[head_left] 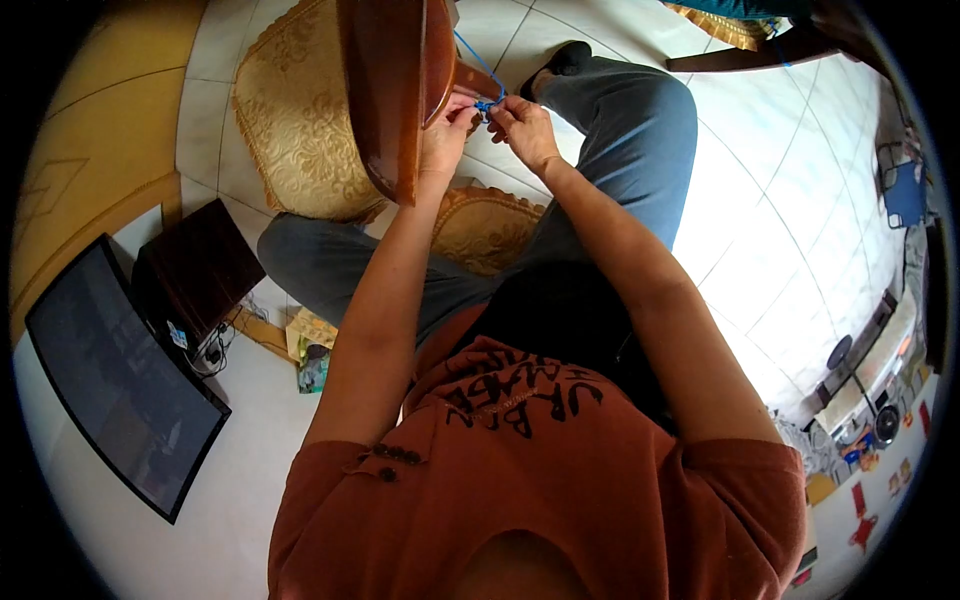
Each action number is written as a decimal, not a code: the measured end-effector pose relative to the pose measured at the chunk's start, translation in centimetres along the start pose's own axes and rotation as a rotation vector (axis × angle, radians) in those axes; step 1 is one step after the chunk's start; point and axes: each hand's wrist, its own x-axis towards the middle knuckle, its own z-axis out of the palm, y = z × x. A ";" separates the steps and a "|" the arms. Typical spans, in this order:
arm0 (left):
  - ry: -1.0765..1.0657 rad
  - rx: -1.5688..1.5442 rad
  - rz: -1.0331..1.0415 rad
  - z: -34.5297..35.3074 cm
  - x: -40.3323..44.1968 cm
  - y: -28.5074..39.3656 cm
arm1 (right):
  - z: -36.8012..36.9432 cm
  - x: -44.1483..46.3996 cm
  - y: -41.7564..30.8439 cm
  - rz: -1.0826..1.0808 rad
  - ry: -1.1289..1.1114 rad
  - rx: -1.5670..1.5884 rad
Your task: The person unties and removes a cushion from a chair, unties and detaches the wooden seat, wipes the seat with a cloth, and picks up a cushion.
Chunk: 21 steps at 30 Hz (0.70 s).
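Observation:
Both hands meet at a blue cord (482, 68) that runs down from the edge of a brown wooden chair (385, 90). My left hand (449, 130) is closed with its fingertips pinching the bunched part of the cord, close against the wood. My right hand (524, 130) pinches the same blue bunch from the other side, thumb and forefinger together. Whether the bunch is a knot is too small to tell. Part of my left hand is hidden by the chair's edge.
A gold patterned cushion (300, 130) lies left of the wood, another gold cushion (485, 225) below my hands. A television (120, 380) and a dark box (195, 265) stand at the left. Another wooden piece (740, 60) is at the top right. Pale tiles (770, 200) cover the floor.

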 end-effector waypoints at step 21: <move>0.270 0.555 0.122 1.4 0.3 -0.2 | 0.1 -0.8 0.5 -0.542 0.079 -0.537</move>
